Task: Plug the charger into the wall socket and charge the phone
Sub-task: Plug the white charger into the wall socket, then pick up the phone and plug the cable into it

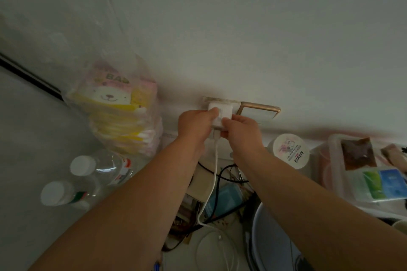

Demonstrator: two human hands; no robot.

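Charger (220, 113) gripped by left hand (195, 127) and right hand (241, 131), pressed at wall socket (217, 100); next, phone end of white cable (214, 174).

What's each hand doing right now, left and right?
Left hand: closed on the white square charger block at the wall socket.
Right hand: closed on the same charger block.

I see a dim, greyish view with soft shadow under the wall (242, 28); edges bend and smear (worst at the right), and detail looks soft throughout.
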